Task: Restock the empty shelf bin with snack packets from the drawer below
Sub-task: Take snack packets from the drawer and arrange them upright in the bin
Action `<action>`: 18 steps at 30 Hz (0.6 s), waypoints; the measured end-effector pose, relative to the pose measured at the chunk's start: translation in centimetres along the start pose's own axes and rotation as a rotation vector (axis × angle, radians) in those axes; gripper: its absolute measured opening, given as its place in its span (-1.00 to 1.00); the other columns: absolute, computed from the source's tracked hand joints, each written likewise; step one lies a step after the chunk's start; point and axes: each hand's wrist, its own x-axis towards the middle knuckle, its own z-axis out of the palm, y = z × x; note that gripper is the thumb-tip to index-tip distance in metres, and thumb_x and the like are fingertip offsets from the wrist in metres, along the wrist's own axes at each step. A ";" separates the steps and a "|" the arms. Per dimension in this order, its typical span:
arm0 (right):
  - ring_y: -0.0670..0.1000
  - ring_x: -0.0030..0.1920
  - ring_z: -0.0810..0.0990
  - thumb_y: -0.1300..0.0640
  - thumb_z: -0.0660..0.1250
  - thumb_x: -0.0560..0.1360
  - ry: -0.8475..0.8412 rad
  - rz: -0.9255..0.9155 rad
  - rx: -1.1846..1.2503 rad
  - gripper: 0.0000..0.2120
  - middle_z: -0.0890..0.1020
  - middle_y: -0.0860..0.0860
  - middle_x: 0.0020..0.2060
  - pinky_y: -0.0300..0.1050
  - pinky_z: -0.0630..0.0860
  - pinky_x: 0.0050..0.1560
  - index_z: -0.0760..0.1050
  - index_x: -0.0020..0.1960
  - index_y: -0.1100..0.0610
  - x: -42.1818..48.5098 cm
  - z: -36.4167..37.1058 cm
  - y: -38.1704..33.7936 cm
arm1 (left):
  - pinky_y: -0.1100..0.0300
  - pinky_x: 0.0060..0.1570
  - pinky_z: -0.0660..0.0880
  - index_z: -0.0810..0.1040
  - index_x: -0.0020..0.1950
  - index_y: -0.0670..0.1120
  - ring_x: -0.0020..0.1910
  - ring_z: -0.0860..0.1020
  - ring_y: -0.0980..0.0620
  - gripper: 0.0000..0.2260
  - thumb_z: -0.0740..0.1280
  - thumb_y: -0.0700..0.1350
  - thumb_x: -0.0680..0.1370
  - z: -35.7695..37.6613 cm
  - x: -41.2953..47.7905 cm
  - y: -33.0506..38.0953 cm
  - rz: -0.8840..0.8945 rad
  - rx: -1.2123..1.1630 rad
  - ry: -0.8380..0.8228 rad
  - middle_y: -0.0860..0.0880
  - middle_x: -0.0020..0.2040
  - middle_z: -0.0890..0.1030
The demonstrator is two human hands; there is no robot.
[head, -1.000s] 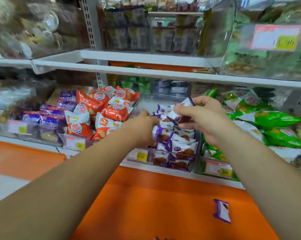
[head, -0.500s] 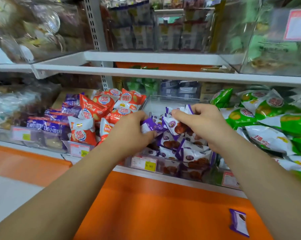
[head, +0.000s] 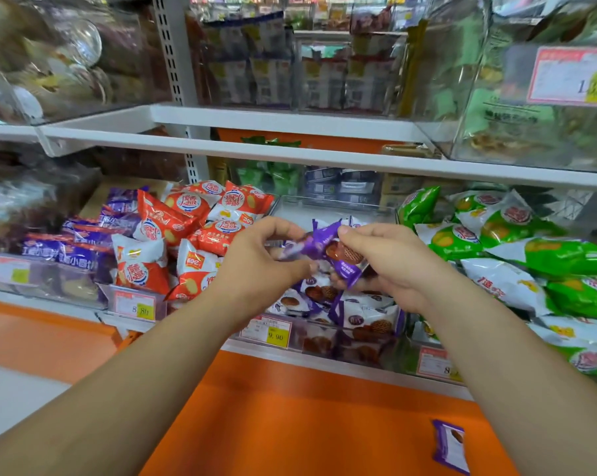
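A clear shelf bin [head: 331, 214] in the middle of the lower shelf holds several purple-and-white snack packets [head: 365, 321] heaped toward its front. Just above that heap my right hand [head: 389, 266] pinches a purple packet with a brown waffle picture [head: 346, 259]. My left hand [head: 255, 266] grips another purple packet [head: 307, 245] right beside it, the two packets touching. One more purple packet [head: 450, 446] lies loose on the orange ledge [head: 290, 424] below the shelf. No drawer is in view.
Red-and-white snack bags [head: 173, 242] fill the bin to the left and green bags [head: 517, 249] the bin to the right. Purple bars [head: 66, 249] lie farther left. A white shelf board [head: 290, 156] runs just above the hands. A yellow price tag [head: 269, 333] fronts the middle bin.
Both hands have risen off the heap, each with a purple packet, and come together above the bin. The view has shifted slightly closer to the shelf.
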 end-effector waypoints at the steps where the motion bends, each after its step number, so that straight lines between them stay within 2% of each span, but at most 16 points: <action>1: 0.20 -0.25 0.71 0.05 0.41 0.61 -0.006 0.005 0.018 -0.74 0.72 0.30 -0.05 0.10 0.70 -0.18 0.57 0.11 0.25 0.1 0.1 0.0 | -0.09 -0.06 0.68 0.60 0.07 -0.04 -0.10 0.71 -0.09 -0.61 0.65 -0.23 0.33 0.2 -0.2 0.3 -0.017 -0.033 -0.038 -0.06 -0.12 0.74; 4: 0.17 -0.26 0.71 0.03 0.42 0.60 0.035 -0.005 -0.033 -0.80 0.73 0.22 -0.06 0.13 0.70 -0.17 0.58 0.07 0.18 0.2 0.0 -0.1 | -0.18 0.08 0.64 0.60 0.12 -0.09 -0.07 0.73 -0.13 -0.58 0.65 -0.24 0.32 0.4 -0.7 0.7 -0.070 -0.154 -0.115 -0.11 -0.11 0.75; 6: 0.14 -0.20 0.71 0.04 0.45 0.57 0.044 -0.015 -0.050 -0.83 0.72 0.19 -0.03 0.13 0.70 -0.13 0.61 0.05 0.14 0.4 -0.3 -0.1 | -0.18 0.17 0.60 0.66 0.06 -0.08 -0.01 0.71 -0.19 -0.71 0.62 -0.16 0.39 0.3 -0.7 0.7 -0.052 -0.189 -0.094 -0.18 -0.04 0.73; 8: 0.13 -0.08 0.72 0.08 0.46 0.56 0.022 -0.026 -0.040 -0.84 0.71 0.22 0.04 0.13 0.70 -0.06 0.63 0.09 0.15 0.6 -0.6 0.0 | -0.15 0.14 0.62 0.67 0.00 -0.08 -0.07 0.70 -0.18 -0.83 0.57 -0.17 0.46 0.3 -0.5 0.3 -0.048 -0.200 -0.029 -0.25 -0.02 0.71; 11: 0.17 0.05 0.73 0.24 0.46 0.55 -0.033 -0.028 0.046 -0.72 0.66 0.26 0.14 0.23 0.68 0.05 0.56 0.24 0.18 0.7 -0.6 0.0 | -0.14 0.05 0.65 0.53 0.09 -0.07 -0.01 0.70 -0.19 -0.68 0.57 -0.25 0.45 0.3 -0.2 -0.2 -0.066 -0.185 0.035 -0.20 0.02 0.70; 14: 0.19 0.08 0.71 0.33 0.50 0.47 -0.007 -0.045 0.032 -0.62 0.66 0.28 0.12 0.21 0.69 0.03 0.56 0.25 0.16 1.0 -0.8 0.2 | -0.17 0.06 0.65 0.48 0.22 0.06 0.05 0.69 -0.16 -0.49 0.61 -0.24 0.39 -0.5 0.1 -0.2 -0.066 -0.197 0.043 -0.17 0.07 0.69; 16: 0.15 0.01 0.72 0.27 0.55 0.44 0.054 -0.088 -0.114 -0.65 0.71 0.20 0.04 0.13 0.69 0.00 0.60 0.20 0.13 1.2 -1.1 0.3 | -0.06 0.09 0.65 0.51 0.22 0.06 0.00 0.69 -0.05 -0.51 0.60 -0.23 0.40 -1.3 0.5 -0.1 -0.014 -0.086 0.101 -0.11 0.05 0.67; 18: 0.08 -0.02 0.72 0.21 0.57 0.44 0.087 -0.136 -0.314 -0.69 0.73 0.08 -0.06 -0.03 0.64 -0.01 0.62 0.16 0.10 1.2 -1.2 0.2 | 0.12 0.11 0.61 0.59 0.18 0.03 -0.03 0.62 0.11 -0.63 0.58 -0.19 0.44 -2.2 0.7 0.2 0.070 0.152 0.127 -0.01 0.03 0.64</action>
